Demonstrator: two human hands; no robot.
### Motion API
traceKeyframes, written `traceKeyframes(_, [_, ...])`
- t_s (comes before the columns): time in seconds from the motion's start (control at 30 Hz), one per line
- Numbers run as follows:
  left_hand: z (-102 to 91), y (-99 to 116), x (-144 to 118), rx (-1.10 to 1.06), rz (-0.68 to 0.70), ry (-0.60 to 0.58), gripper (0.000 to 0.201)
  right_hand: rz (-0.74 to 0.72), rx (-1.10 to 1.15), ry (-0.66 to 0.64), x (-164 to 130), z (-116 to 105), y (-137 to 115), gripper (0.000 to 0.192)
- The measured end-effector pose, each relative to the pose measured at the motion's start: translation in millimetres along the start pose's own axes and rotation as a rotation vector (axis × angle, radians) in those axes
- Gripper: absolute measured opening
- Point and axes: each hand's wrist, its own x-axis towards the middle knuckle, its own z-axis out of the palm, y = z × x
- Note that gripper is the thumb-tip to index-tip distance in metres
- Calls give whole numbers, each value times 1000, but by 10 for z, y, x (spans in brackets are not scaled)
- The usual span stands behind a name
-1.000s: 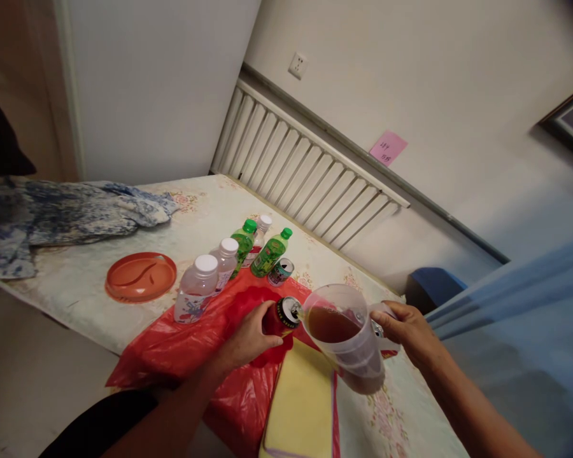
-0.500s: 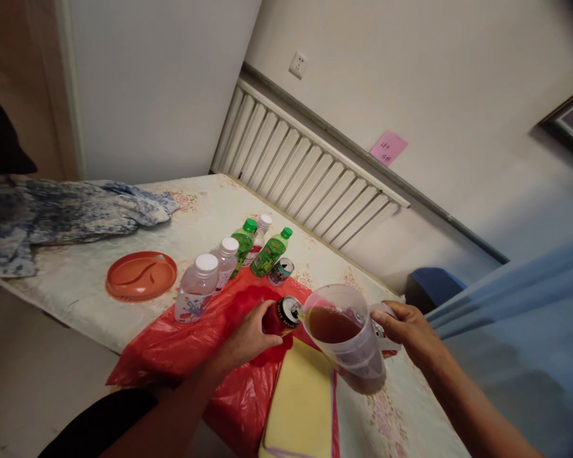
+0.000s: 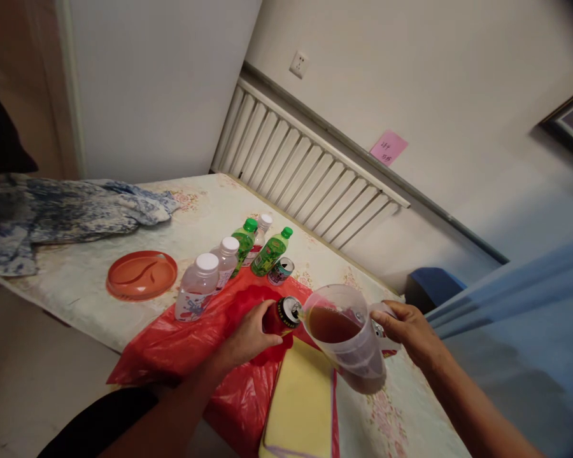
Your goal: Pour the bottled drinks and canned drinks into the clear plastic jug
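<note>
My left hand point(image 3: 251, 337) is closed around a red and black drink can point(image 3: 286, 315), tilted a little to the right. With my right hand point(image 3: 405, 327) I grip the handle of a clear plastic jug point(image 3: 351, 350). Brown liquid point(image 3: 332, 324) fills part of the jug, which leans left so that its lip meets the can's opened top. A thin pale stream seems to show at the lip. Beneath the can lie a red plastic bag point(image 3: 162, 350) and a red bowl-like thing point(image 3: 246, 302), partly hidden by my left hand. A yellow, flat, book-like thing point(image 3: 303, 401) lies below the jug.
Clear bottles with white caps point(image 3: 198, 286), green bottles point(image 3: 272, 251) and a small opened can point(image 3: 281, 271) stand behind my left hand. An orange divided plate point(image 3: 142, 275) lies left on the flowered tablecloth point(image 3: 195, 203). Crumpled cloth point(image 3: 76, 210) lies far left. A radiator point(image 3: 305, 165) lines the wall.
</note>
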Motion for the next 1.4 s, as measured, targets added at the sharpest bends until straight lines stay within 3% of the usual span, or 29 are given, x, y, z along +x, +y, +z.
traceKeyframes(1.4, [2,-1,-11,35,16,4,68,17,-27,-23,-12,8,6,49])
